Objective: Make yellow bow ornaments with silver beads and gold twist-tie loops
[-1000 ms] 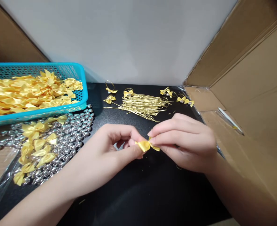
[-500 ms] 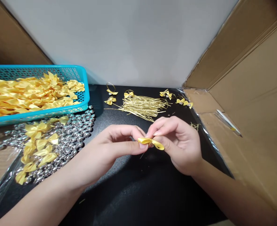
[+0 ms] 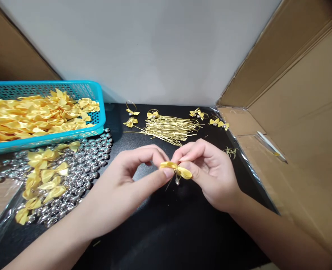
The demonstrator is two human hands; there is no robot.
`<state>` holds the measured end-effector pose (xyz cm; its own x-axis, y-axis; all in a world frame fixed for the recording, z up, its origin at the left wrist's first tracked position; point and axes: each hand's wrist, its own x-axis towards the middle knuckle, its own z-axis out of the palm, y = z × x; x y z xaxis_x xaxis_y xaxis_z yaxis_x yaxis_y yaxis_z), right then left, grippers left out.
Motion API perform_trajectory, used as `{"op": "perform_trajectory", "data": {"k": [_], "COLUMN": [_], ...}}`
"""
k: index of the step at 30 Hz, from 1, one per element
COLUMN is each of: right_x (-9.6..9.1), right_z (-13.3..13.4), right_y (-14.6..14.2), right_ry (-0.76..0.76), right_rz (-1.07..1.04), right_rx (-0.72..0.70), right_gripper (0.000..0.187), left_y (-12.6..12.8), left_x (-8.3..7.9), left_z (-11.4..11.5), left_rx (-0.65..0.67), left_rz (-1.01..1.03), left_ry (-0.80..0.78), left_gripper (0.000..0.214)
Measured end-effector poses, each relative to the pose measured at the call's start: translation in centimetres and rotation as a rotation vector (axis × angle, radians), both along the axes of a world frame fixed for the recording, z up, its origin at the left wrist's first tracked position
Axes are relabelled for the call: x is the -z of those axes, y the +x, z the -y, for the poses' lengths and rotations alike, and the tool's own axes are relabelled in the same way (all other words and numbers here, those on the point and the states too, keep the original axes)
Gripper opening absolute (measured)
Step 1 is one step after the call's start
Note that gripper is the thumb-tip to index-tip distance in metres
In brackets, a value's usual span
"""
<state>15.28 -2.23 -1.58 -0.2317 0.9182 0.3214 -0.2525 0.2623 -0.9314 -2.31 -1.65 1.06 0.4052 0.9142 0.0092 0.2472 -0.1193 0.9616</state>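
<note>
A yellow ribbon bow point(image 3: 184, 172) is pinched between both hands above the black tabletop. My left hand point(image 3: 140, 172) grips its left loop between thumb and forefinger. With thumb and fingertips, my right hand point(image 3: 211, 172) holds the bow's right side near the knot. Just below the knot hangs a small silver bead point(image 3: 177, 181), and a thin wire end sticks out beside it. Beyond the hands lies a bundle of gold wire ties point(image 3: 171, 128). To the left, silver beads point(image 3: 84, 165) are spread out with several loose yellow bows point(image 3: 53, 183) on top.
A blue basket point(image 3: 101, 107) full of yellow bows stands at the left. Bows with beads and wire point(image 3: 219, 123) lie along the back edge. Wire scraps point(image 3: 230, 152) sit at the right, and a white pen-like tool point(image 3: 271, 146) rests on the cardboard point(image 3: 295, 93).
Both hands and the bow have shifted slightly left in view. The silver bead now shows beneath the bow's knot. The view itself has moved a little.
</note>
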Motion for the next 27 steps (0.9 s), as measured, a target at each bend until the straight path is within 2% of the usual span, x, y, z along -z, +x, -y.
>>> {"op": "perform_trajectory", "data": {"k": [2, 4, 6, 9, 15, 21, 27], "right_x": [-0.1, -0.1, -0.1, -0.2, -0.5, -0.8, -1.5], "right_z": [0.1, 0.1, 0.2, 0.2, 0.3, 0.2, 0.6], "right_y": [0.2, 0.3, 0.4, 0.3, 0.3, 0.5, 0.8], "right_ry": [0.025, 0.037, 0.04, 0.05, 0.124, 0.247, 0.168], "right_rz": [0.043, 0.071, 0.102, 0.139, 0.208, 0.299, 0.334], "right_rx": [0.016, 0.025, 0.031, 0.048, 0.081, 0.143, 0.137], "right_gripper": [0.011, 0.011, 0.011, 0.012, 0.012, 0.013, 0.013], "left_y": [0.1, 0.1, 0.0, -0.2, -0.5, -0.4, -0.3], "left_x": [0.0, 0.1, 0.0, 0.0, 0.1, 0.2, 0.3], "left_z": [0.2, 0.3, 0.4, 0.7, 1.2, 1.1, 1.1], "left_rx": [-0.097, -0.146, -0.125, -0.108, -0.171, -0.14, -0.104], "left_rz": [-0.084, -0.127, -0.168, -0.223, -0.227, -0.273, -0.217], "left_ry": [0.215, 0.426, 0.59, 0.727, 0.79, 0.805, 0.829], "left_gripper": [0.006, 0.015, 0.023, 0.02, 0.019, 0.016, 0.021]}}
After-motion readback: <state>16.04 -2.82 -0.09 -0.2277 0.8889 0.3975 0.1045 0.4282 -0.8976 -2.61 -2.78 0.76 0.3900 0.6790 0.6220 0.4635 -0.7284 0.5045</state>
